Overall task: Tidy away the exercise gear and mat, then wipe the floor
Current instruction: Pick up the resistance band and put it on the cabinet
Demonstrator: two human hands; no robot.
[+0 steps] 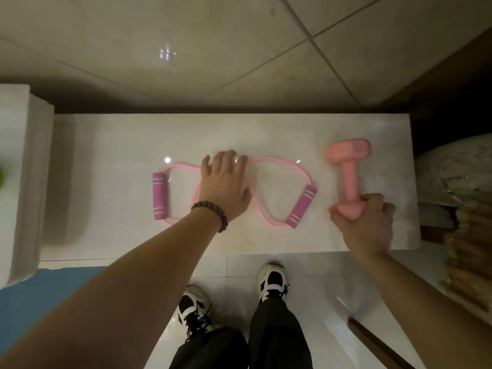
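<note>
A pink figure-eight resistance band (277, 166) with two magenta foam handles lies flat on a white glossy surface (111, 161). My left hand (225, 185) rests flat on the band's middle crossing, fingers straight. To the right lies a pink dumbbell (350, 171); my right hand (364, 222) grips its near head. A strip of blue mat (48, 296) shows on the floor at the lower left.
A white block (24, 166) stands at the left end of the surface. Wooden panels and a pale bundle (458, 171) crowd the right side. My two feet in black-and-white shoes (271, 282) stand on the glossy floor just before the surface. Beige tiles lie beyond.
</note>
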